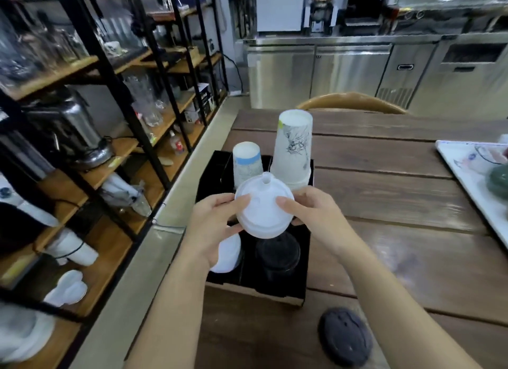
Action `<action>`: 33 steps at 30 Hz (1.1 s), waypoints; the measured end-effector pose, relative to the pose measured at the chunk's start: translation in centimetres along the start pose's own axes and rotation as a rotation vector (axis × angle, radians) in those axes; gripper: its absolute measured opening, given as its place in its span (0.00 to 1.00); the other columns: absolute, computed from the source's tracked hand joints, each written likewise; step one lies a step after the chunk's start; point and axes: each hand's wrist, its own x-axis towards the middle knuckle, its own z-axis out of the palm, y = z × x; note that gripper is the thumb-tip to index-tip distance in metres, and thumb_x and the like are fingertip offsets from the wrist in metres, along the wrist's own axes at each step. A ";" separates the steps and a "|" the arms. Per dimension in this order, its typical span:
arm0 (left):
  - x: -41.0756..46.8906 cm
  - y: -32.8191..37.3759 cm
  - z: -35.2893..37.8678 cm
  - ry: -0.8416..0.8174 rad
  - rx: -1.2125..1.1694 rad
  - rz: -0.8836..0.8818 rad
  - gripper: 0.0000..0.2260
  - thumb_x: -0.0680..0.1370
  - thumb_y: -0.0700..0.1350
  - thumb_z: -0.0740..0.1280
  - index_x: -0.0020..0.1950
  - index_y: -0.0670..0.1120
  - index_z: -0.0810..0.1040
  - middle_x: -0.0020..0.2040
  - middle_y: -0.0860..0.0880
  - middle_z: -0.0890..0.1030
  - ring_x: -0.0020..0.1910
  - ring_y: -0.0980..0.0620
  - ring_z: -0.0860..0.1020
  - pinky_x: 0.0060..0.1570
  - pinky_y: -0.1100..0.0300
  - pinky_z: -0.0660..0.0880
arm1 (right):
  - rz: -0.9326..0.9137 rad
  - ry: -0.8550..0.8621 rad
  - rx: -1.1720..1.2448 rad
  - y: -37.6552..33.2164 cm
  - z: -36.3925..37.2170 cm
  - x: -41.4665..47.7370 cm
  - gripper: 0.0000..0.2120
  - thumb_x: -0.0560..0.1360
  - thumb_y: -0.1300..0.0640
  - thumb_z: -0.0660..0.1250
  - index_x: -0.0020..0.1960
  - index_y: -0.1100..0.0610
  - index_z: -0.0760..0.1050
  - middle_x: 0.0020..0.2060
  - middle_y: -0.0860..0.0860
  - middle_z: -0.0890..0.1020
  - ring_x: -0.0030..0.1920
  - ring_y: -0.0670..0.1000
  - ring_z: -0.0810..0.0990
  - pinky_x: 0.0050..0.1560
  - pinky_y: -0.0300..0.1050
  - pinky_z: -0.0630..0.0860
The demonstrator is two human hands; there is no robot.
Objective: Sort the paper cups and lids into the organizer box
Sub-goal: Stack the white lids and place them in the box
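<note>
Both hands hold a stack of white lids [262,209] above the black organizer box [255,286]. My left hand [213,228] grips its left side and my right hand [310,212] its right side. In the box's far compartments stand upside-down paper cups: a short stack with a blue band [246,162] and a taller stack with a drawn pattern [295,146]. The near compartments hold white lids [228,254] on the left and black lids [277,256] on the right. A loose black lid [345,335] lies on the table near me.
The box sits at the left edge of a wooden table [398,204]. A white tray [467,171] lies at the right edge. Black-framed wooden shelves [110,149] with glasses and white cups run along the left. A chair back [351,102] and steel counters [357,69] stand behind.
</note>
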 end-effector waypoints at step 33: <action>4.7 -8.3 -8.8 0.234 0.086 -0.209 0.09 0.72 0.46 0.72 0.44 0.45 0.74 0.47 0.41 0.79 0.47 0.43 0.79 0.50 0.47 0.79 | 0.125 -0.233 -0.840 3.6 13.8 7.3 0.05 0.79 0.64 0.51 0.50 0.62 0.65 0.54 0.67 0.78 0.50 0.62 0.77 0.42 0.46 0.64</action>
